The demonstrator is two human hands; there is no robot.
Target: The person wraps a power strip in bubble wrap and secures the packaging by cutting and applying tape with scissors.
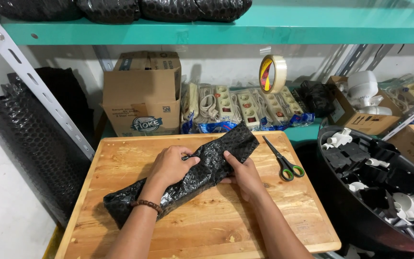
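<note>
**Wrapped bundle held on a wooden board: risks and hand pose**

Both forearms are seen entering from the lower edge, nearest the camera. On the large pale wooden cutting board (207, 225) a long bundle wrapped in black bubble film (188, 175) is laid diagonally, its lower end near the board's left edge, its upper end toward the far edge.

Risks, as judged: the loose upper flap could spring open if the grip is relaxed, since no tape is seen on it; the film could be torn by hard pressing; the green-handled scissors (283, 160), lying just beside the right hand, could be knocked toward the black round tub of white plastic parts (360, 211).

Pose: the left hand (171, 165), wrist ringed by a brown bead bracelet (145, 205), is laid palm-down over the bundle's middle, fingers curled onto the film. The right hand (245, 175) is cupped under and behind the bundle, thumb pressed on top, so that it is clamped. A roll of clear tape (271, 73) hangs well apart, above packaged white power strips (245, 108).
</note>
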